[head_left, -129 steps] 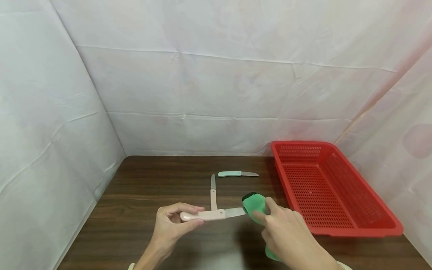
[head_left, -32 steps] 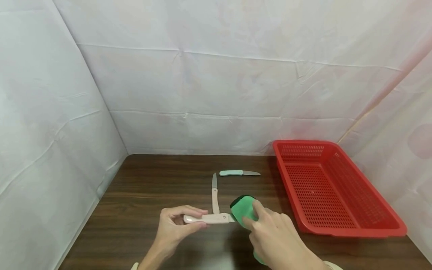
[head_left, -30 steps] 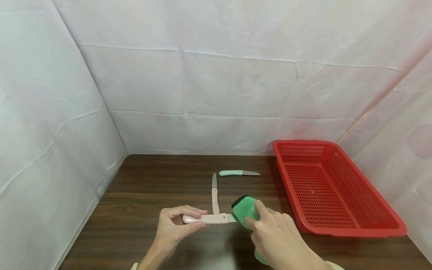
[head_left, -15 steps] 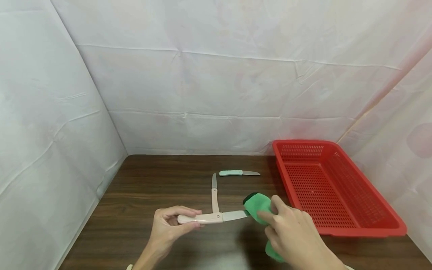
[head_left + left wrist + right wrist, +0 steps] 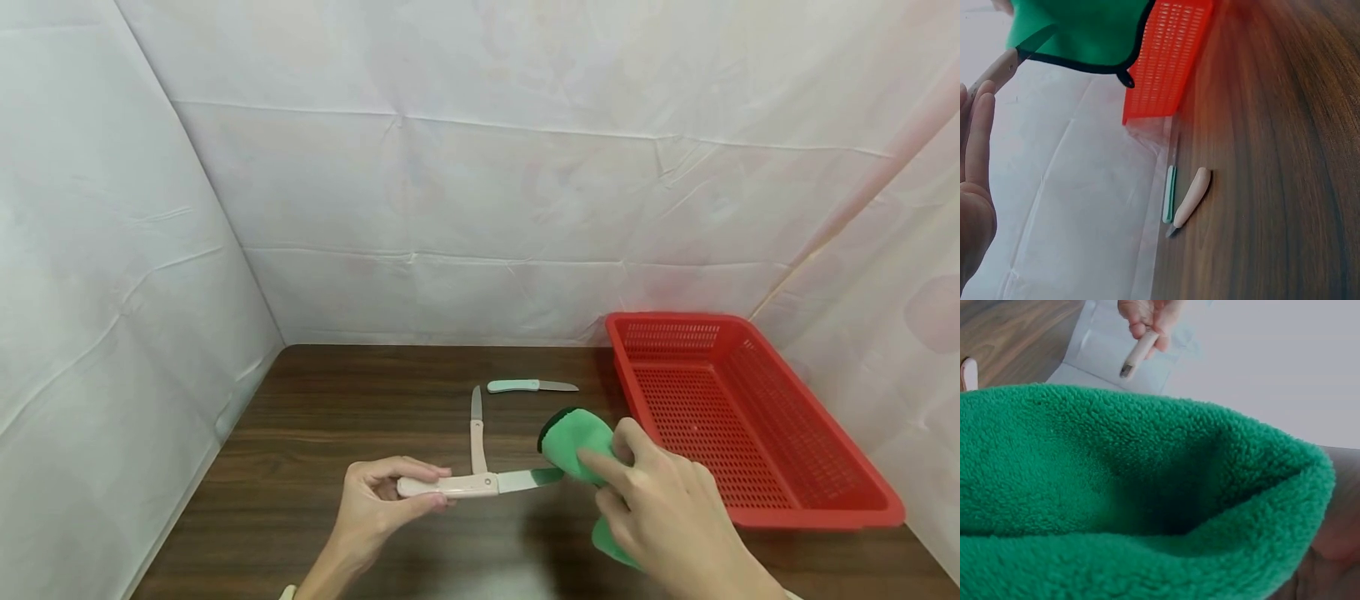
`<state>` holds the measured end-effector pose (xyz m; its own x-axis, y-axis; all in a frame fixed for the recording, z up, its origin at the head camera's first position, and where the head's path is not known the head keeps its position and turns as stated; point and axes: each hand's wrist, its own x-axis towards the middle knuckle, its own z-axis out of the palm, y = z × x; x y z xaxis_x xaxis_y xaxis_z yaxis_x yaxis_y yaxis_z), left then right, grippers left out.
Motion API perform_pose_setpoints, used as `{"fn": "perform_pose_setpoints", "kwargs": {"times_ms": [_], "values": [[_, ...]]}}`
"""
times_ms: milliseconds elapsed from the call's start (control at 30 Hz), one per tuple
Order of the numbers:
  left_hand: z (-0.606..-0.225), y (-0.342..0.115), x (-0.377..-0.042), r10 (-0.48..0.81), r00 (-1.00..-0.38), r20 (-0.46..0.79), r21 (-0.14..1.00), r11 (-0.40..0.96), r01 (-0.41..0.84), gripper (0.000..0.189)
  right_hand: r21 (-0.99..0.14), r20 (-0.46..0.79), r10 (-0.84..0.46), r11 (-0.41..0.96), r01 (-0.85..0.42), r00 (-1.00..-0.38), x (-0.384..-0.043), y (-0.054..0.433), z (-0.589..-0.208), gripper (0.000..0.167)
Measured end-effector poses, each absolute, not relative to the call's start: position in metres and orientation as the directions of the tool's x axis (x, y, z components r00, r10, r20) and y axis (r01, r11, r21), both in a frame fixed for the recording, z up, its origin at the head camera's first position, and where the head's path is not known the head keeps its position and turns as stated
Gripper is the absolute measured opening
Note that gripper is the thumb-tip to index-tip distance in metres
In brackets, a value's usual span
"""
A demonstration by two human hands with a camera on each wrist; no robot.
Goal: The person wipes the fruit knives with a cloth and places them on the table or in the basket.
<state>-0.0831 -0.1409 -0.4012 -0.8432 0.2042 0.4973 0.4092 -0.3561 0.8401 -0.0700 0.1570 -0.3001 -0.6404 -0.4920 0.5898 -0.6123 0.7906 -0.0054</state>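
Observation:
My left hand pinches the pale pink handle of an unfolded folding knife between thumb and fingers, its blade pointing right. My right hand holds a fluffy green cloth with a dark trimmed edge, right at the blade's tip. The blade shows a green tint toward its end. In the left wrist view the cloth hangs close behind the blade. It fills most of the right wrist view, where the knife handle appears beyond it and the blade is hidden.
A second pink-handled folding knife lies unfolded on the dark wooden table, just behind the held one. Farther back lies a mint-handled folding knife, blade out. A red plastic basket stands at the right. White sheeting encloses the table.
About a second ago the cloth covered most of the blade near the handle. My right hand has since drawn it rightward and up, baring the blade; the left hand shifted slightly left.

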Motion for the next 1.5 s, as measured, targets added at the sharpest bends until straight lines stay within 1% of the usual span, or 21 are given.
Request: {"fn": "perform_pose_setpoints", "kwargs": {"times_ms": [167, 300, 533, 700, 933, 1133, 1267, 1500], "values": [[-0.401, -0.139, -0.083, 0.212, -0.842, 0.497, 0.841, -0.356, 0.407, 0.023, -0.009, 0.615, -0.507, 0.761, -0.648, -0.603, -0.069, 0.150, -0.296, 0.031], [-0.400, -0.135, -0.084, 0.203, -0.851, 0.484, 0.855, -0.319, 0.410, 0.022, -0.010, 0.622, -0.529, 0.732, -0.681, -0.577, -0.068, 0.141, -0.295, 0.032], [-0.399, -0.129, -0.084, 0.179, -0.862, 0.475, 0.857, -0.316, 0.407, 0.021, 0.007, 0.622, -0.579, 0.678, -0.735, -0.528, -0.066, 0.123, -0.306, 0.036], [-0.401, -0.125, -0.083, 0.168, -0.866, 0.470, 0.845, -0.368, 0.387, 0.021, 0.016, 0.588, -0.604, 0.673, -0.740, -0.537, -0.067, 0.116, -0.316, 0.036], [-0.404, -0.128, -0.082, 0.159, -0.861, 0.484, 0.829, -0.398, 0.393, 0.022, 0.021, 0.514, -0.603, 0.720, -0.694, -0.610, -0.067, 0.123, -0.320, 0.033], [-0.404, -0.133, -0.081, 0.158, -0.859, 0.486, 0.823, -0.413, 0.390, 0.024, 0.024, 0.494, -0.574, 0.760, -0.650, -0.653, -0.068, 0.137, -0.322, 0.033], [-0.402, -0.136, -0.081, 0.152, -0.852, 0.501, 0.812, -0.425, 0.401, 0.025, -0.009, 0.489, -0.536, 0.786, -0.618, -0.689, -0.068, 0.147, -0.325, 0.035], [-0.397, -0.141, -0.085, 0.097, -0.880, 0.465, 0.855, -0.306, 0.418, 0.024, -0.091, 0.497, -0.419, 0.846, -0.526, -0.760, -0.067, 0.161, -0.329, 0.038]]}}
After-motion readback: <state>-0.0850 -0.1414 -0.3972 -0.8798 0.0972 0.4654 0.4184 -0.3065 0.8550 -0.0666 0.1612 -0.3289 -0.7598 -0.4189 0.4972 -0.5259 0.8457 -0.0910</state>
